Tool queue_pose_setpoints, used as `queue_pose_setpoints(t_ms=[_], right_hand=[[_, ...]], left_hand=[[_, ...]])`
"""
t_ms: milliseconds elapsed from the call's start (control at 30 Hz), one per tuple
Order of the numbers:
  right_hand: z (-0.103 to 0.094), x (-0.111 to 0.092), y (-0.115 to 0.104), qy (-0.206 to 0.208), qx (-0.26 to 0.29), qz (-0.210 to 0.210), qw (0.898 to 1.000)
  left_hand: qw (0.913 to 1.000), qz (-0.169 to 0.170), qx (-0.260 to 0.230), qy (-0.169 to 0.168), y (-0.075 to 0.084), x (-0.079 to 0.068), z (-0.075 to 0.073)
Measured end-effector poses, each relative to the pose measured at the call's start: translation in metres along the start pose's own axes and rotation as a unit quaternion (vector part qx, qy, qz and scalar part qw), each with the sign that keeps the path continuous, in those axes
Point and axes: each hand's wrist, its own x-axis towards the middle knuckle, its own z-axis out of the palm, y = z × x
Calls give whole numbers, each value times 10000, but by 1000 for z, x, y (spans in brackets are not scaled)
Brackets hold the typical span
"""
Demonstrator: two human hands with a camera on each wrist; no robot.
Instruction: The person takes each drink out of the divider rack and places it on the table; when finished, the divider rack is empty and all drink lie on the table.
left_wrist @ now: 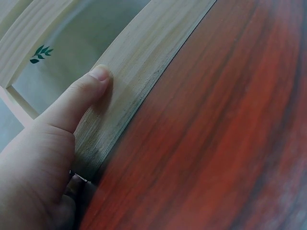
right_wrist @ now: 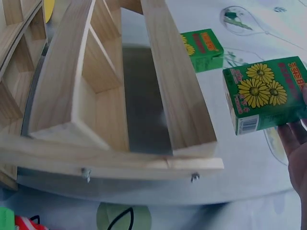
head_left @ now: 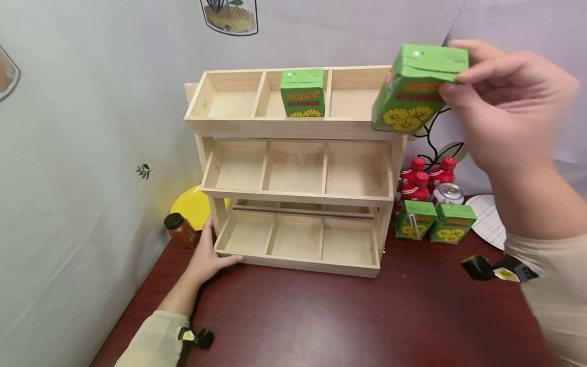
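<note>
In the head view my right hand [head_left: 518, 102] holds a green drink carton [head_left: 415, 89] by its upper right end, thumb at the front and fingers behind. This carton is in the air in front of the top right of a three-tier wooden display rack [head_left: 289, 130]. In the right wrist view the held carton [right_wrist: 266, 96] shows yellow flowers and a barcode. Another green carton [head_left: 302, 94] stands in the top tier's middle compartment. At the bottom tier's left corner, my left hand [head_left: 207, 259] grips the rack, its thumb [left_wrist: 81, 98] on the front board; its other fingers are mostly hidden.
Right of the rack stand two green cartons [head_left: 453, 224], several red-capped bottles [head_left: 416, 188], a can [head_left: 447, 193] and a white grid-patterned round item [head_left: 487, 219]. A dark-lidded jar [head_left: 181, 230] and a yellow plate [head_left: 192, 204] are at its left. The table [head_left: 293, 316] is dark red.
</note>
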Motion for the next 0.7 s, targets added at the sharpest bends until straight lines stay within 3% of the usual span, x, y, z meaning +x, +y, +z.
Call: queue_pose_setpoints(t_ms=[233, 467, 700], right_hand=[[-40, -26, -15, 272, 358, 349, 9984], [-76, -56, -19, 17, 678, 586, 9960], [-114, -96, -20, -177, -348, 1197, 9920]], left_hand=[[10000, 28, -76, 15, -5, 2, 0], [9999, -23, 95, 39, -2, 1, 0], [10000, 3, 53, 22, -4, 2, 1]])
